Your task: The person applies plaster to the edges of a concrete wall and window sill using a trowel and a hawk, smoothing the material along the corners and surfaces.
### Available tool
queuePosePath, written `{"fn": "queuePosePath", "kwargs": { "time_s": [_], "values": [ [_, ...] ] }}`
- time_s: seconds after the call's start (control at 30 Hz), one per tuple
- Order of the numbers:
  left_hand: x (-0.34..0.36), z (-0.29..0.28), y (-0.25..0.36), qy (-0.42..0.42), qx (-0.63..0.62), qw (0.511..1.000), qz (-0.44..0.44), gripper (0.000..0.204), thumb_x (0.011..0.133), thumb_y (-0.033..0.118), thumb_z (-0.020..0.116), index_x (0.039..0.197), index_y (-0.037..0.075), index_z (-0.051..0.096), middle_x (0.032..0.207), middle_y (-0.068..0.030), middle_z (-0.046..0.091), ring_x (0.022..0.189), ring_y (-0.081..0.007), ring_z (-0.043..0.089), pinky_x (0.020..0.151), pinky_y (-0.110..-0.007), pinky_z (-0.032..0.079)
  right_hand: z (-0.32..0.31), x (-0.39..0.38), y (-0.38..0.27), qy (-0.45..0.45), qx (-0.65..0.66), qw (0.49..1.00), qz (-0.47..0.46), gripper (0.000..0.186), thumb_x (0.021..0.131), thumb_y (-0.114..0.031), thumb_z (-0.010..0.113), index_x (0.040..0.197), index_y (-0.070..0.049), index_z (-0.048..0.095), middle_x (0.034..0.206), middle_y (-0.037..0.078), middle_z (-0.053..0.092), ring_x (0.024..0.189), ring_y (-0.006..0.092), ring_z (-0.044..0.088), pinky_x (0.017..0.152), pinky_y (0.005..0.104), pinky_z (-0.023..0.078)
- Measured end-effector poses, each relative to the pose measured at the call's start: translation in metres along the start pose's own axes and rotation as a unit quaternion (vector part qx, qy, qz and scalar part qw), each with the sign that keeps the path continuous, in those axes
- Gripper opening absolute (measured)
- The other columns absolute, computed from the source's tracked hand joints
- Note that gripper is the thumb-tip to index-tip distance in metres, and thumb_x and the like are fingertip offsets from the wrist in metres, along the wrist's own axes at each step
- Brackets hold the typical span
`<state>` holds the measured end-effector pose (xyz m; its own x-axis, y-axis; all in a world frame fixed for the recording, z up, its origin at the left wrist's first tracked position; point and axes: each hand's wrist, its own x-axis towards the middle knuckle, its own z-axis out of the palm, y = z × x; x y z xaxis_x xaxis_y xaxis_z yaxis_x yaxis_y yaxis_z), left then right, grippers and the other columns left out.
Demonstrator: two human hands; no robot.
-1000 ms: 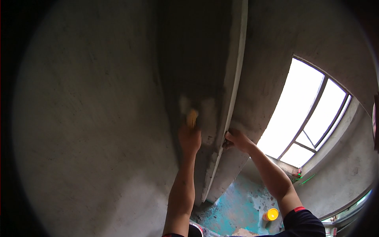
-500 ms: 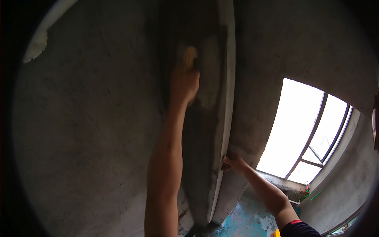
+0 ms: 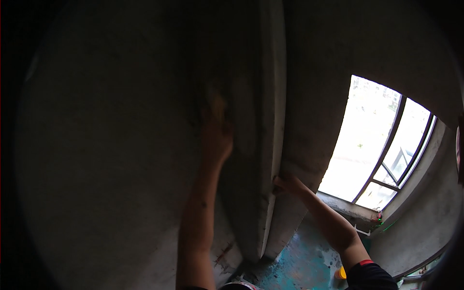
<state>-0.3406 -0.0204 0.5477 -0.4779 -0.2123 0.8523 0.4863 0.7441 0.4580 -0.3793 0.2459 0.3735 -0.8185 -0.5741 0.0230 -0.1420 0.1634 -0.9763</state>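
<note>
My left hand (image 3: 216, 142) is raised against the wall, closed round a yellow-handled trowel (image 3: 218, 105). The blade is lost in blur and shadow. Around it a darker, damp-looking band of plaster (image 3: 239, 193) runs down the wall. Just right of this band stands a long, pale, upright straightedge (image 3: 277, 96), reaching from the top of the view nearly to the floor. Lower down, my right hand (image 3: 286, 184) has its fingers curled on the edge of that straightedge. Its fingertips are partly in shadow.
A bright window (image 3: 362, 145) with dark frames is at the right, above a rough sill (image 3: 348, 207). Below lies a blue-stained floor (image 3: 304, 256) with a yellow container (image 3: 340, 273). A bucket-like rim (image 3: 239, 284) shows at the lower edge. Bare grey wall (image 3: 106, 159) fills the left.
My left hand has come down and slightly left along the wall with the trowel. My right hand stays on the straightedge. The view has shifted and darkened; more floor shows below.
</note>
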Motion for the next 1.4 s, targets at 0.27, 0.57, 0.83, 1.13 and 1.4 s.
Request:
{"fn": "queuePosePath", "kwargs": {
  "time_s": [0.27,0.57,0.83,1.13,1.4],
  "values": [
    [-0.140,0.028,-0.031,0.061,0.099,0.992,0.049,0.048,0.095,0.030,0.051,0.127,-0.005,0.046,0.104,-0.0235,0.059,0.088,-0.0343,0.059,0.073,-0.045,0.049,0.005,0.000,-0.001,0.005,0.052,0.998,-0.022,0.061,0.087,-0.047,0.063,0.118,0.004,0.050,0.088,0.014,0.065,0.076,0.0235,0.067,0.064,0.0359,0.057],
    [0.053,-0.020,0.074,0.013,0.076,0.996,-0.044,0.029,0.094,0.027,0.053,0.090,-0.002,0.059,0.062,-0.0105,0.054,0.050,-0.0213,0.049,0.045,-0.036,0.040,-0.014,0.013,0.020,0.008,-0.004,1.000,-0.014,0.047,0.091,-0.028,0.059,0.127,-0.002,0.044,0.105,0.013,0.062,0.085,0.0254,0.066,0.068,0.0412,0.059],
    [0.215,-0.073,0.143,-0.006,0.088,0.995,0.040,0.039,0.089,0.015,0.055,0.125,0.000,0.051,0.072,-0.0149,0.061,0.049,-0.0209,0.049,0.047,-0.039,0.042,-0.010,0.004,-0.009,-0.021,0.057,0.998,-0.031,0.056,0.089,-0.042,0.061,0.121,0.001,0.046,0.093,0.013,0.064,0.080,0.0243,0.067,0.065,0.0396,0.059],
    [0.204,-0.076,0.101,0.007,-0.026,0.997,0.069,0.040,0.094,0.022,0.051,0.128,0.001,0.049,0.105,-0.0212,0.062,0.090,-0.0290,0.060,0.075,-0.042,0.049,-0.006,-0.005,-0.016,0.010,0.005,1.000,-0.028,0.049,0.091,-0.041,0.058,0.116,0.001,0.052,0.094,0.014,0.064,0.081,0.0237,0.067,0.068,0.0369,0.057],
    [0.042,-0.040,0.023,-0.005,-0.033,0.997,-0.073,0.034,0.093,0.016,0.051,0.120,-0.005,0.051,0.102,-0.0201,0.062,0.087,-0.0270,0.059,0.073,-0.040,0.050,-0.013,0.006,0.017,0.007,-0.172,0.985,-0.030,0.040,0.091,-0.038,0.060,0.113,-0.005,0.055,0.098,0.010,0.063,0.084,0.0229,0.066,0.072,0.0370,0.055]
  ]
}}
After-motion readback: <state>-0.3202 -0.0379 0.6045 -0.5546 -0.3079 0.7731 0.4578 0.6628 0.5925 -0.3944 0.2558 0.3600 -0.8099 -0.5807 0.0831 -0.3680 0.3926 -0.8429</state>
